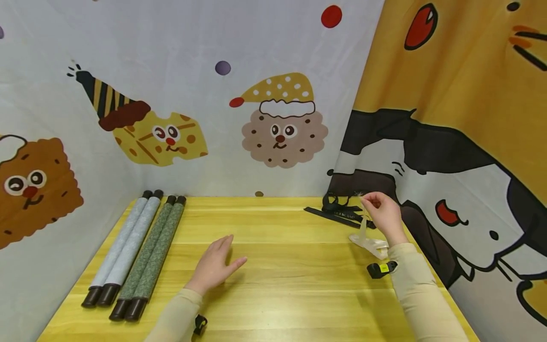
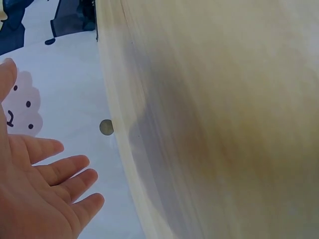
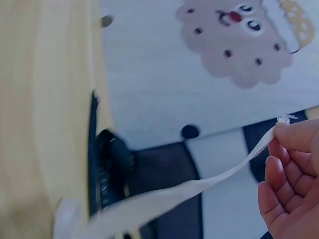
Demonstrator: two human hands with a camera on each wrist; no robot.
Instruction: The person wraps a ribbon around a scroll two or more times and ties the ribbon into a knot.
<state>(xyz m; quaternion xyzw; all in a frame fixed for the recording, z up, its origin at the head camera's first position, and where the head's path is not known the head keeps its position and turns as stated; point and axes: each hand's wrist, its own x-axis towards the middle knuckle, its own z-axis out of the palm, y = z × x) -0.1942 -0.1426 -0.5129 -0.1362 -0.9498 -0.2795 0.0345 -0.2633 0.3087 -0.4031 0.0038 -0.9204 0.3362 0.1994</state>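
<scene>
My right hand pinches the frayed end of a cream-white ribbon between thumb and forefinger. From there the ribbon hangs down, and its lower part lies loosely folded on the table. Beside it toward the back is a bundle of black ribbon with pale lettering. My left hand hovers over the table's middle with fingers straight and thumb spread, holding nothing; in the left wrist view its palm shows bare.
Along the left side of the table lie two pale grey-blue rolls and two green patterned rolls, all with dark end caps. Cartoon-printed curtains border the back and both sides.
</scene>
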